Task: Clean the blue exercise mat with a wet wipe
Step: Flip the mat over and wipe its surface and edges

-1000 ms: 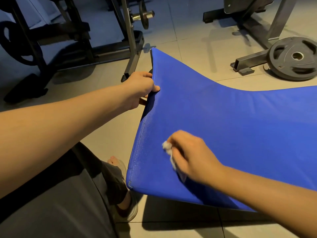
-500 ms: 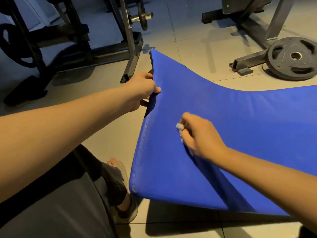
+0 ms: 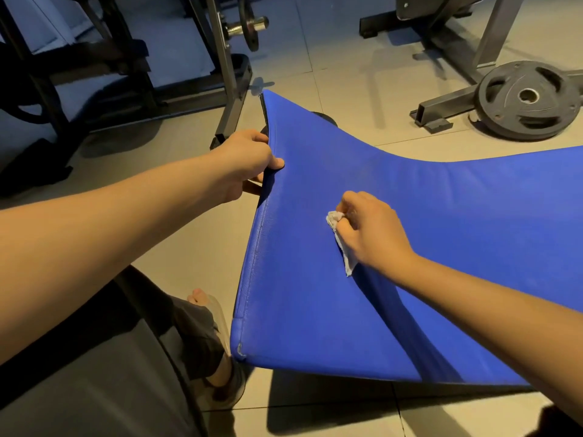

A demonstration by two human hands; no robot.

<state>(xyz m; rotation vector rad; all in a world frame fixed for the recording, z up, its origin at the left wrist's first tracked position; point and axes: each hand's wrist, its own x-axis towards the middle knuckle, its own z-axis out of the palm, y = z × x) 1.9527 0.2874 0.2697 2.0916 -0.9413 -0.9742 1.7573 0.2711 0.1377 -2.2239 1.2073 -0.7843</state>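
Floor: pale tiled floor (image 3: 347,58) fills the background, in dim light.
Upper left: a dark weight rack (image 3: 227,74) stands with one steel upright reaching down to the floor just beside the mat's far corner; a short chrome bar end (image 3: 249,26) with a small plate sticks out of it.
Upper right: a black weight plate (image 3: 528,99) lies flat on the tiles, touching the foot of a grey machine frame (image 3: 441,104).
Lower left: the person's dark shorts (image 3: 94,389) and one foot in a sandal (image 3: 209,310), close to the mat's near corner.
In the way: the right forearm crosses the mat's lower right part and casts a dark shadow band on it.
Blue exercise mat (image 3: 441,294): centre and right of the frame, left end lifted off the floor and curved, the rest running out of the right edge.
Left hand (image 3: 249,162): curled around the mat's raised left edge, thumb on top, holding it up.
Right hand (image 3: 369,231): fingers bunched around the wet wipe (image 3: 335,219), pressing it on the mat's surface near the centre.
Wipe: white, crumpled, one tail showing under the palm.
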